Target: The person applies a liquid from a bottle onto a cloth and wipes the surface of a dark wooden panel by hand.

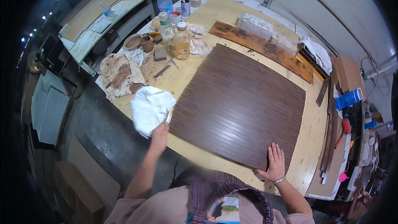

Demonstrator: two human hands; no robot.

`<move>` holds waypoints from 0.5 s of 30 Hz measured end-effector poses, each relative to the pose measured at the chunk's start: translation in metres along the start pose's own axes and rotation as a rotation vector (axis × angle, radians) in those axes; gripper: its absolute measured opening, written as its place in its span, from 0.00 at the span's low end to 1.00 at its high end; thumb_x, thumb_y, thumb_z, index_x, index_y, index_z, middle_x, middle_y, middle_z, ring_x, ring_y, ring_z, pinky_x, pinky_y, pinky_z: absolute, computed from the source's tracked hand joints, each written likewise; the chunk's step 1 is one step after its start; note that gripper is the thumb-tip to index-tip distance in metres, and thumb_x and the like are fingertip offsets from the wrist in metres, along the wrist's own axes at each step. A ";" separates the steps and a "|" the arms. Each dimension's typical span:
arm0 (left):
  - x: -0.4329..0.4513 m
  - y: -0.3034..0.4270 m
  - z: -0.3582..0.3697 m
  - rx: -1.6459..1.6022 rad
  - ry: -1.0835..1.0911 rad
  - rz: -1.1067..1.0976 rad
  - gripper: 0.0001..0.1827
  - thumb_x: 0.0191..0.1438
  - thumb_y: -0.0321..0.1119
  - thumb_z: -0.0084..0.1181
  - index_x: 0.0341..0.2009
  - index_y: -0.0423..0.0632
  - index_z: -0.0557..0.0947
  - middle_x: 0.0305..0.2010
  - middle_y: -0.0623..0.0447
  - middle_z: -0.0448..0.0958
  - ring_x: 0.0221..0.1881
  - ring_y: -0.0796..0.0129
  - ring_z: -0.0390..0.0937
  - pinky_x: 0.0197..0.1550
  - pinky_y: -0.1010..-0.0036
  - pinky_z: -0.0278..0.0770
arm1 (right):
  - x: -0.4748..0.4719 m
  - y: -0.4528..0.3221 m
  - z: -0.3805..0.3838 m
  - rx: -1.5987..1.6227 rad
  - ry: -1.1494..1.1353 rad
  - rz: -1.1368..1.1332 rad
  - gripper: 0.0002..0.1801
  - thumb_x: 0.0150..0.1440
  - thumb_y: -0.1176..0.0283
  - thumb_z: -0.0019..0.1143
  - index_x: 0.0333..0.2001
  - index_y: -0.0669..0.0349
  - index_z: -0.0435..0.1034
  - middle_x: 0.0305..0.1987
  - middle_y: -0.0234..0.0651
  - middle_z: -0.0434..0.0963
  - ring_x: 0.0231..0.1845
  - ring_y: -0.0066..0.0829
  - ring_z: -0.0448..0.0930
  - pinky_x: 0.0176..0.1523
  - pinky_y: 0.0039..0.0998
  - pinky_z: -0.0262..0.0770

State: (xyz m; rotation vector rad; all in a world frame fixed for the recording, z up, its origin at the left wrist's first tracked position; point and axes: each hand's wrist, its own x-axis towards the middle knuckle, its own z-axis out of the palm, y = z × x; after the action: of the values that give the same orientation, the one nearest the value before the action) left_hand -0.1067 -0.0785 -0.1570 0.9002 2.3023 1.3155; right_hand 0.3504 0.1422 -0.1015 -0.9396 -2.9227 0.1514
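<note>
A dark brown grooved wooden panel (239, 105) lies flat on the plywood-topped workbench (306, 149) before me. My left hand (160, 138) grips a white cloth (150, 109), which hangs beside the panel's left corner, over the bench's near left edge. My right hand (275, 161) rests with its fingers spread on the panel's near right corner, the thumb at the near edge. Left of the panel lie a stained rag (119, 74), a grey sanding block (160, 54) and a flat metal blade (162, 71). A jar of amber liquid (182, 45) stands behind them.
Behind the panel lie a stained board (261, 49) and a wrapped white block (255, 25). Bottles, including a blue-tinted one (164, 1), and a brown-stained bowl (132, 42) stand at the back left. At right are wood strips (329, 130), a red mallet (345, 126) and a blue bottle (348, 99).
</note>
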 end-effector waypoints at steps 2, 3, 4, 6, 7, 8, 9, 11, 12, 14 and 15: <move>-0.003 -0.003 0.005 -0.265 -0.013 -0.250 0.22 0.70 0.43 0.41 0.50 0.36 0.78 0.45 0.48 0.79 0.47 0.63 0.74 0.51 0.68 0.71 | -0.001 0.002 0.001 -0.014 -0.009 -0.005 0.64 0.38 0.39 0.68 0.69 0.68 0.53 0.74 0.54 0.54 0.75 0.54 0.55 0.72 0.56 0.49; 0.001 -0.006 -0.010 -0.494 -0.098 -0.494 0.24 0.70 0.44 0.39 0.54 0.37 0.77 0.51 0.49 0.79 0.54 0.64 0.76 0.55 0.69 0.70 | -0.002 0.003 0.002 -0.021 -0.011 -0.005 0.64 0.38 0.38 0.67 0.69 0.68 0.52 0.75 0.54 0.54 0.75 0.54 0.55 0.73 0.55 0.49; 0.005 -0.004 -0.019 -0.815 -0.091 -0.453 0.24 0.70 0.46 0.40 0.58 0.39 0.74 0.54 0.49 0.78 0.53 0.65 0.76 0.56 0.68 0.71 | -0.002 0.004 0.003 -0.026 -0.012 -0.008 0.64 0.39 0.36 0.66 0.70 0.67 0.51 0.75 0.54 0.53 0.75 0.55 0.55 0.73 0.55 0.49; 0.006 0.011 -0.043 -0.896 -0.047 -0.361 0.26 0.71 0.47 0.38 0.60 0.37 0.71 0.57 0.48 0.76 0.51 0.63 0.78 0.56 0.66 0.72 | -0.003 0.005 0.002 -0.021 -0.010 -0.009 0.64 0.39 0.37 0.66 0.70 0.67 0.51 0.75 0.54 0.53 0.75 0.55 0.55 0.73 0.55 0.49; 0.005 0.028 -0.055 -0.944 -0.016 -0.297 0.27 0.72 0.47 0.36 0.60 0.36 0.71 0.58 0.48 0.76 0.51 0.63 0.78 0.56 0.66 0.72 | -0.004 0.005 0.002 -0.015 -0.014 -0.005 0.64 0.39 0.37 0.66 0.70 0.67 0.51 0.75 0.54 0.53 0.75 0.55 0.55 0.73 0.55 0.49; 0.002 0.069 -0.053 -0.928 0.183 -0.290 0.24 0.70 0.45 0.40 0.49 0.36 0.78 0.43 0.49 0.81 0.38 0.64 0.79 0.42 0.68 0.76 | -0.004 0.004 0.001 -0.014 -0.022 0.002 0.64 0.39 0.38 0.67 0.69 0.68 0.52 0.75 0.54 0.53 0.75 0.55 0.55 0.72 0.55 0.49; -0.003 0.073 -0.045 -0.677 0.080 -0.234 0.22 0.70 0.44 0.40 0.47 0.37 0.79 0.42 0.47 0.81 0.37 0.62 0.79 0.44 0.67 0.75 | -0.004 0.004 0.002 -0.010 -0.017 -0.001 0.63 0.39 0.38 0.67 0.69 0.68 0.52 0.75 0.54 0.53 0.75 0.55 0.55 0.72 0.55 0.49; -0.016 0.077 -0.027 -0.175 -0.127 -0.118 0.20 0.68 0.42 0.41 0.42 0.38 0.79 0.41 0.43 0.80 0.37 0.57 0.79 0.48 0.64 0.75 | -0.006 0.005 0.001 -0.005 -0.006 0.000 0.63 0.38 0.39 0.67 0.69 0.68 0.52 0.75 0.55 0.53 0.75 0.55 0.55 0.72 0.56 0.49; -0.029 0.097 -0.001 0.025 -0.374 -0.009 0.15 0.64 0.37 0.44 0.37 0.38 0.79 0.36 0.39 0.77 0.39 0.49 0.77 0.52 0.62 0.73 | -0.005 0.004 0.001 0.005 -0.006 -0.005 0.63 0.38 0.40 0.68 0.69 0.69 0.52 0.75 0.55 0.53 0.75 0.55 0.55 0.73 0.56 0.48; -0.069 0.124 0.083 0.045 -0.460 0.455 0.21 0.61 0.36 0.47 0.56 0.40 0.75 0.50 0.41 0.76 0.53 0.45 0.74 0.57 0.58 0.69 | -0.003 0.001 -0.001 0.019 -0.007 -0.007 0.62 0.38 0.41 0.69 0.69 0.70 0.53 0.74 0.55 0.54 0.75 0.54 0.55 0.73 0.55 0.47; -0.072 0.169 0.097 0.250 -0.716 0.822 0.27 0.60 0.36 0.49 0.63 0.42 0.70 0.64 0.40 0.68 0.65 0.47 0.65 0.67 0.58 0.61 | -0.004 0.001 0.001 0.016 -0.024 -0.001 0.62 0.39 0.42 0.68 0.68 0.70 0.53 0.74 0.55 0.55 0.75 0.54 0.55 0.73 0.55 0.47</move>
State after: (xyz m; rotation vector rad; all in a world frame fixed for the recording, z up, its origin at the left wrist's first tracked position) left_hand 0.0617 -0.0018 -0.0635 2.1285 1.5657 0.7132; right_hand 0.3542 0.1411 -0.1026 -0.9409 -2.9390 0.1874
